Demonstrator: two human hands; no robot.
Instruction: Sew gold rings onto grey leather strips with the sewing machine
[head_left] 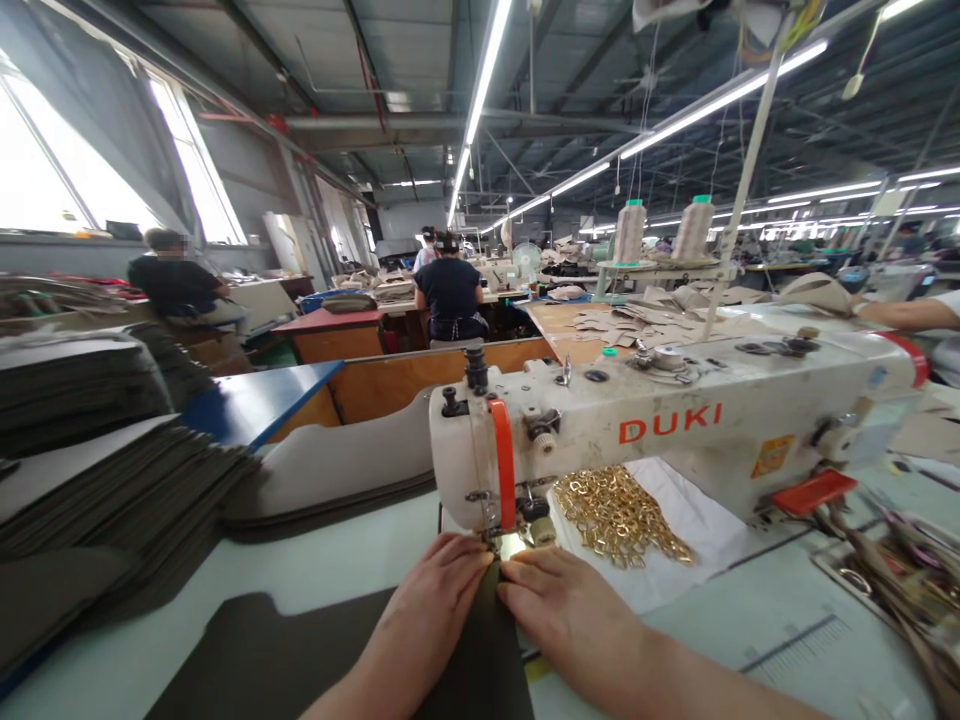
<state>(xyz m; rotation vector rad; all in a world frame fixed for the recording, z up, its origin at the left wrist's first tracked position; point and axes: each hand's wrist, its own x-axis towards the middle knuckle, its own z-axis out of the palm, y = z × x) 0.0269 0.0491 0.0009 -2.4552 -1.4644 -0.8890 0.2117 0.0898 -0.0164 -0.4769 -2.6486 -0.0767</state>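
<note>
My left hand (429, 610) and my right hand (574, 618) lie flat on a dark olive piece of material (300, 665), fingertips close together just in front of the needle area (504, 540) of a white DUKI sewing machine (675, 420). Both hands press the material down at its narrow end under the presser foot. A heap of gold metal rings (619, 512) lies on white cloth right behind my right hand.
Stacks of dark cut pieces (112, 480) sit at the left. Grey shaped panels (337, 465) lie behind the machine head. Thread cones (630, 232) stand on a rack. Straps and hardware (900, 575) clutter the right edge. Other workers (450, 290) sit farther back.
</note>
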